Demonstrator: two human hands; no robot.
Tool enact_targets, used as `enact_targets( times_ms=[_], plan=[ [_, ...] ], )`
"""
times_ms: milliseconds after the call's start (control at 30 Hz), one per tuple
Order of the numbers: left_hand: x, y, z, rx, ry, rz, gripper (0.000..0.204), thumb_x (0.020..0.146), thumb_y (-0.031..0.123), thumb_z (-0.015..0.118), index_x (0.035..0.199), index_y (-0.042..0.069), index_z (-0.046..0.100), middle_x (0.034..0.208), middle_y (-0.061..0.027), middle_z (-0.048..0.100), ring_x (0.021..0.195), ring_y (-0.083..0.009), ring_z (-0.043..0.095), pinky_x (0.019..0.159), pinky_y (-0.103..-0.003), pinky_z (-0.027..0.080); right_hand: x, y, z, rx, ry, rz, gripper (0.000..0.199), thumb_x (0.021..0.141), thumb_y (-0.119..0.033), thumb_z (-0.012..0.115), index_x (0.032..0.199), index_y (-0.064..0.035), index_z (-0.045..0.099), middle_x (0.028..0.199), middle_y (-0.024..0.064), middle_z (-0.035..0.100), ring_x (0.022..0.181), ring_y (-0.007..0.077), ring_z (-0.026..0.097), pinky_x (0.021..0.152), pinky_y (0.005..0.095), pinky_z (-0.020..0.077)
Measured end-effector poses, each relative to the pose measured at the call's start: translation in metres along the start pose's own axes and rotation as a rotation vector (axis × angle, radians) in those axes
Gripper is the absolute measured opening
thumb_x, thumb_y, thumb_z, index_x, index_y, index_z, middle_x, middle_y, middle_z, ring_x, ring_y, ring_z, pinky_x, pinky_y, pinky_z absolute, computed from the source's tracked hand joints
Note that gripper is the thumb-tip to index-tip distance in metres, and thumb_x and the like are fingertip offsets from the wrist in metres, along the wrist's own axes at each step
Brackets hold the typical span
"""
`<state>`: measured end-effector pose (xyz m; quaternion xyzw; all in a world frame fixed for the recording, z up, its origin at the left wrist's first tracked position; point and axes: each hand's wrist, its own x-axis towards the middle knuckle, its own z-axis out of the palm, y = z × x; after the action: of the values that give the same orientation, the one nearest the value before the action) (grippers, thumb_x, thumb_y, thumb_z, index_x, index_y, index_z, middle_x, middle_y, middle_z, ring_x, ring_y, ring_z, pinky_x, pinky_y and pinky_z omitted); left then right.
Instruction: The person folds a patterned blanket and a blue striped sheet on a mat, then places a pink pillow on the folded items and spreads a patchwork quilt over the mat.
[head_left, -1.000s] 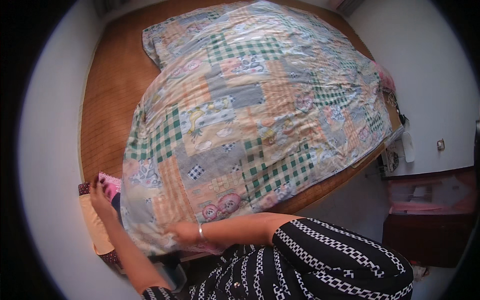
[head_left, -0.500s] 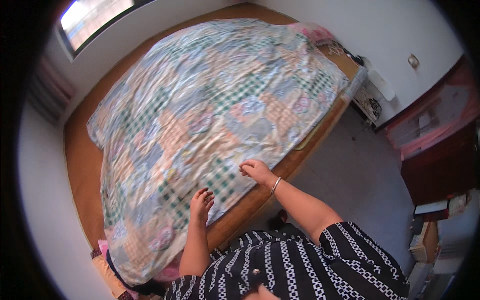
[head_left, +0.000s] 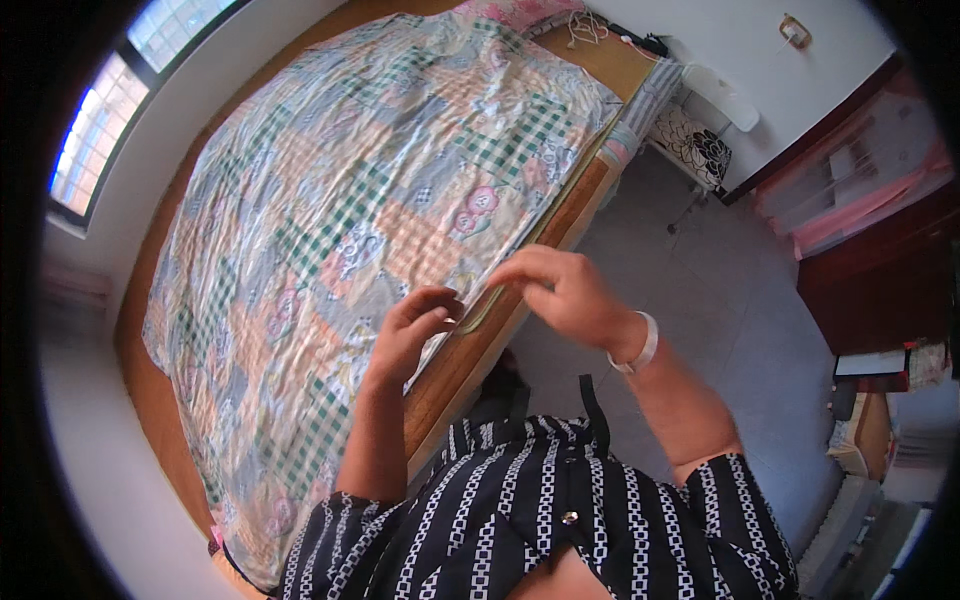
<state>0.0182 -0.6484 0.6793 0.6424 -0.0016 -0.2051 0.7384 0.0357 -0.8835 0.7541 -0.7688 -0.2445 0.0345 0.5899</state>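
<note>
Head view has the left hand (head_left: 403, 335) half-curled and the right hand (head_left: 568, 295) bent-fingered, any grip on cloth impossible to tell, by the side edge of the patchwork quilt (head_left: 330, 210) spread over the bed (head_left: 450, 370), probably because that border is easiest to hold.

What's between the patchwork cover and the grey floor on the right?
The head view shows the bed's brown edge between the patchwork cover and grey floor, plus a thin greenish strip beside the cover.
</note>
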Motion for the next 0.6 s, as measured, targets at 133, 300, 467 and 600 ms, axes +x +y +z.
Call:
enact_targets(
  times_ms=[133,300,467,600],
  plan=[
    [0.026,0.157,0.087,0.057,-0.744,0.527,0.012,0.08,0.01,0.054,0.082,0.001,0.06,0.085,-0.0106,0.061,0.079,-0.0193,0.059,0.066,-0.028,0.047,0.041,-0.128,-0.077,-0.119,-0.34,-0.777,0.023,0.073,0.002,0.05,0.092,-0.0028,0.062,0.092,0.0123,0.061,0.078,0.0212,0.059,0.071,0.0302,0.0472],
    [0.137,0.215,0.144,-0.249,-1.213,0.795,0.015,0.084,0.016,0.05,0.085,0.004,0.058,0.09,-0.0114,0.06,0.081,-0.0212,0.059,0.065,-0.028,0.048,0.098,-0.115,-0.13,-0.287,-0.42,-1.128,0.022,0.074,-0.002,0.051,0.094,-0.0032,0.061,0.091,0.0129,0.062,0.079,0.0207,0.06,0.07,0.0303,0.048],
    [0.277,0.149,0.134,-0.14,-0.568,0.451,0.026,0.084,0.021,0.05,0.103,0.004,0.053,0.102,-0.0117,0.057,0.092,-0.0231,0.056,0.076,-0.032,0.045,0.173,-0.013,-0.206,-0.491,-0.159,-1.029,0.021,0.076,-0.006,0.053,0.096,-0.0036,0.061,0.089,0.0136,0.062,0.079,0.0203,0.061,0.07,0.0304,0.0487],
    [0.397,0.006,0.087,-0.371,0.132,-0.089,0.035,0.085,0.024,0.049,0.114,0.005,0.048,0.111,-0.0111,0.053,0.101,-0.0237,0.052,0.083,-0.034,0.043,0.237,0.196,-0.331,-0.483,0.117,-0.127,0.024,0.079,-0.01,0.053,0.101,-0.0008,0.059,0.093,0.0136,0.063,0.082,0.0224,0.061,0.072,0.0304,0.0483]
  ],
)
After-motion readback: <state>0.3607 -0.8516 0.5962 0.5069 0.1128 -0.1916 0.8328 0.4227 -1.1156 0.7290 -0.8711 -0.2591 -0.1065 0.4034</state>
